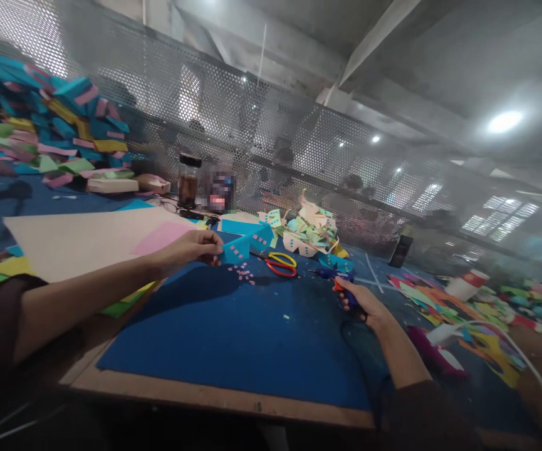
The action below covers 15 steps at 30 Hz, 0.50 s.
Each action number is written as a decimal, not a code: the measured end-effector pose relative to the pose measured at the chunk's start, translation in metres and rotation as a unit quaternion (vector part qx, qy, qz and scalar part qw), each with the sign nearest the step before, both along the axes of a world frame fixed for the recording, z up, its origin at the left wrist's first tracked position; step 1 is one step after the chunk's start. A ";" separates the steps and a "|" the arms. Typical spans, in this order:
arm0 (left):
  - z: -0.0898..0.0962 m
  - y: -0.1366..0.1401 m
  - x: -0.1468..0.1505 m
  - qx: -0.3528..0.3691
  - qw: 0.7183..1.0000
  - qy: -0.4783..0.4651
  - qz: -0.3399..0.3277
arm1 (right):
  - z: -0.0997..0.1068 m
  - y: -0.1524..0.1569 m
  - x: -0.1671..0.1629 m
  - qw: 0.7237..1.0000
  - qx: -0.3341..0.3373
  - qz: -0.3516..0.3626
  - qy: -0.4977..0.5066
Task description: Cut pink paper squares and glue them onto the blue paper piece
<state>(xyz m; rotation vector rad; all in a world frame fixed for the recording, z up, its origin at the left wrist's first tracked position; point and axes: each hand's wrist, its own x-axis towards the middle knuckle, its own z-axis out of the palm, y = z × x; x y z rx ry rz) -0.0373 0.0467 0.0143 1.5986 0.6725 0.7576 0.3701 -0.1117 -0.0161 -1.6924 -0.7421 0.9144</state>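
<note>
Between the thumb and fingers of my left hand (205,246) is a folded blue paper piece (237,248) dotted with small pink squares. Loose pink paper squares (241,273) lie on the blue table mat (252,338) just below it. My right hand (359,299) is wrapped round a dark blue glue gun (339,275) with an orange trigger, its nozzle pointing left. A cord runs down from the gun. Scissors (281,265) with red and yellow handles rest between my two hands, their blades partly behind the blue paper.
Cut paper pieces (306,232) are heaped behind the scissors. Large cream sheets (87,241) lie at left, near a tall pile of folded coloured paper (59,119). A lidded jar (188,181) stands at the back; paper scraps and a white cup (468,285) are at right.
</note>
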 end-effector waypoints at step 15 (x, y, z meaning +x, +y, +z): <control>0.002 -0.004 0.000 0.013 1.000 -0.003 -0.011 | -0.002 0.000 0.014 0.948 -0.087 0.002 -0.305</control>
